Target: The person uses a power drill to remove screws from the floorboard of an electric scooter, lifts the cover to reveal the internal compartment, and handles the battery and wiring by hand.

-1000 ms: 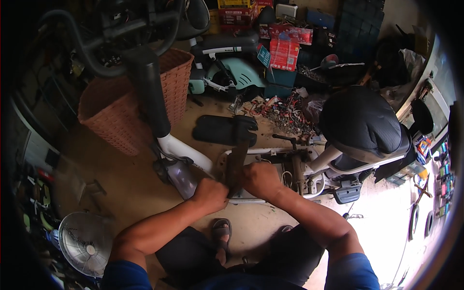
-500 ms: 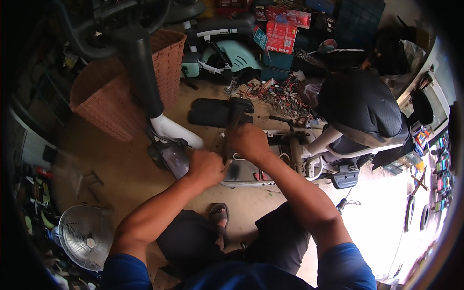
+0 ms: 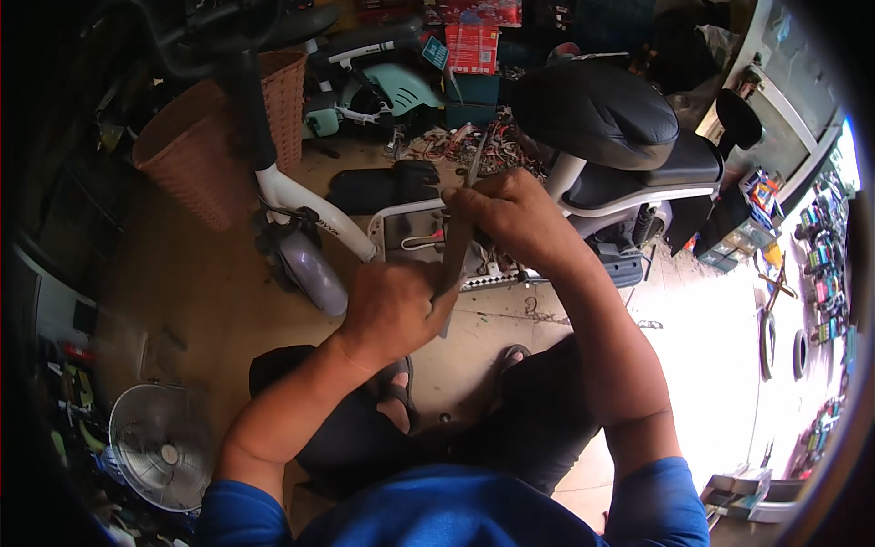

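Note:
A flat, dark grey-brown strip runs upright between my two hands. My left hand is closed around its lower part, and my right hand pinches it higher up. One end sticks up past the right hand's fingers. What the strip is made of I cannot tell. Beyond the hands is a white electric scooter with its floor bay open, a red-and-white wire showing inside. A black floor panel lies on the far side of the bay.
A woven brown basket is at the scooter's front, its black seat at the right. Behind stand a mint-green scooter, a red box and a heap of wires. A fan stands at lower left.
Both hands have come up and nearer to me, away from the scooter's bay, with the strip now plainly visible between them. My view has shifted, so the scooter sits further left.

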